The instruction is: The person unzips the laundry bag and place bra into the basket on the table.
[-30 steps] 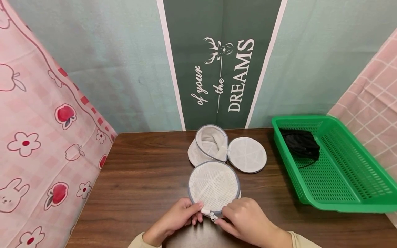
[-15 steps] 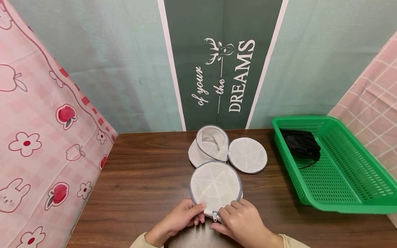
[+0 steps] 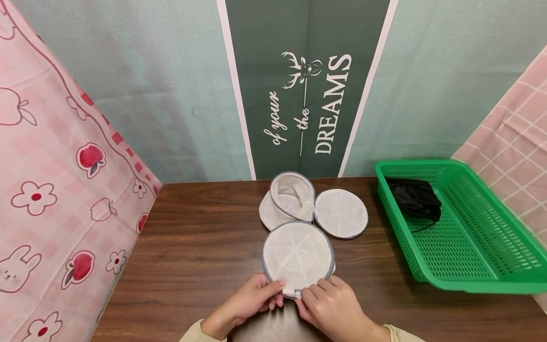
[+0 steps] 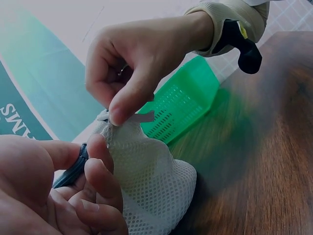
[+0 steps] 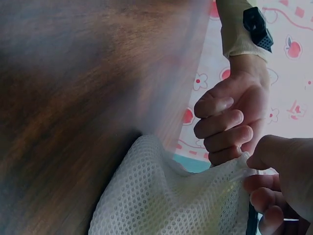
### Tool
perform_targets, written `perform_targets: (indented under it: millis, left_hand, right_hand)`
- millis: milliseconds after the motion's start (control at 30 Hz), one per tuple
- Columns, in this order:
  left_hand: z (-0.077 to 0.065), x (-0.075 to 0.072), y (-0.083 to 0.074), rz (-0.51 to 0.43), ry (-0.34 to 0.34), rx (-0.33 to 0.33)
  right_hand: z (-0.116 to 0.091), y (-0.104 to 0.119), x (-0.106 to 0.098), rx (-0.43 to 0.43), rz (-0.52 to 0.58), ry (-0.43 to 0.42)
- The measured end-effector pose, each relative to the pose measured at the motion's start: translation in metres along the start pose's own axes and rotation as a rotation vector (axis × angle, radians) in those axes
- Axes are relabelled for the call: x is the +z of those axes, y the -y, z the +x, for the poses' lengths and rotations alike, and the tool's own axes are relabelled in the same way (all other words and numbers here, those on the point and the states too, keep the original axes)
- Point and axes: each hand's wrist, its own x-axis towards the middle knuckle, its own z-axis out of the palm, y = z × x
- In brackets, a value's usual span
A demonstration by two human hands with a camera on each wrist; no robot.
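A round, flat-topped white mesh bag with a blue-grey piped rim (image 3: 297,254) lies on the brown wood-grain bench (image 3: 192,247), its near edge held in both hands. The grip of the left hand (image 3: 258,297) is narrow, pinching the bag's rim just left of the small white zipper pull (image 3: 297,294). The grip of the right hand (image 3: 332,301) is narrow too, curled fingers and thumb closed on the bag's edge beside that pull. Half a second ago the pull hung in plain sight and the right thumb stood below it; now the thumb has come up against it, mostly hiding it. Just beyond the bag, unmoved, are an open-mouthed white mesh cylinder (image 3: 287,199) and, to its right, a round white mesh lid (image 3: 341,213). Well apart, right of the bag, a green perforated plastic basket (image 3: 483,286) contains a black cloth bundle (image 3: 414,199).
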Motion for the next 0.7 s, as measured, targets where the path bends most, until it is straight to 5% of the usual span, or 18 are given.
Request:
perform_targets:
  millis: [700]
  left_hand:
    - [-0.0003,0.0004,0.0008,-0.024,0.000,-0.004]
  right_hand:
    - [-0.0004,0.0081,0.0026,0.085,0.145,-0.032]
